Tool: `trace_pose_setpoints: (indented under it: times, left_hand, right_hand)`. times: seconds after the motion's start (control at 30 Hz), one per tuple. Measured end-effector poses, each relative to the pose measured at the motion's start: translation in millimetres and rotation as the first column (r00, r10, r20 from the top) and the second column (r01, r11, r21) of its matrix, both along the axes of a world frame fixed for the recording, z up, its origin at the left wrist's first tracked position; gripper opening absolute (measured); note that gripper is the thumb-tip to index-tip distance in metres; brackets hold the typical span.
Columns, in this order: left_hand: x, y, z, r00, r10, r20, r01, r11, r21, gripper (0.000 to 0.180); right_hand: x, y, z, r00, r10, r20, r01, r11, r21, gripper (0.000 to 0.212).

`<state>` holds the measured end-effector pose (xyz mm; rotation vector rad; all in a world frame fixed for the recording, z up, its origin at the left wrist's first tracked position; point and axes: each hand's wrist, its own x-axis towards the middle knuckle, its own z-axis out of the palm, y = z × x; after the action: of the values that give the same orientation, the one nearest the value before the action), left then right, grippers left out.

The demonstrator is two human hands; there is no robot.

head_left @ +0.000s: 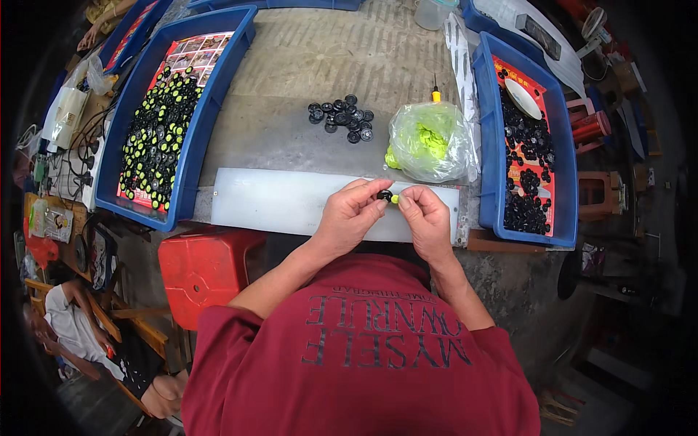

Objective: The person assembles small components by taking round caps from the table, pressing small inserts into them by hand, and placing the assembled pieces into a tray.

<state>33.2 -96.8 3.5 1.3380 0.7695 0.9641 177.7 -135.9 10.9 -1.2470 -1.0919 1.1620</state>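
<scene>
- Pinched between thumb and fingertips of the left hand (352,218): a small black round part (383,195), dark and disc-like, partly hidden by the fingers.
- Pinched likewise in the right hand (427,220): a bright yellow-green piece (395,198), right up against the black part; too small to tell whether joined to it.
- Held, both of them, over the white board (269,200), right of its middle.
- Lying farther off on the grey table (327,58): a loose cluster of black parts (353,116).
- Standing just beyond the right hand, in the way on that side: a clear plastic bag (443,167) of yellow-green pieces, with a yellow-handled tool (436,95) behind.
- Set at far left: a blue tray (198,131) of black-and-yellow-green parts.
- Set at right: another blue tray (494,160), with black parts and a white oval dish (523,99) inside.
- Tucked below the table's near edge, leftward: a red stool (207,276).
- Printed across the maroon shirt (349,327): large dark capitals, upside down here; printed too, the red sheets lining both trays.
</scene>
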Motion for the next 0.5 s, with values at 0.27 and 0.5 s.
trace_pose_setpoints:
  times: [0.27, 0.5]
  left_hand:
    - [0.6, -2.0, 1.9, 0.989, -0.062, 0.137, 0.089, 0.975, -0.204, 0.025]
    - [0.7, -1.3, 1.8, 0.986, -0.081, 0.144, 0.107, 0.977, -0.184, 0.023]
  right_hand:
    - [1.0, -0.9, -2.4, 0.988, -0.027, 0.152, 0.022, 0.999, 0.033, 0.011]
    - [1.5, -0.4, -1.3, 0.968, -0.035, 0.25, 0.023, 0.998, 0.05, 0.012]
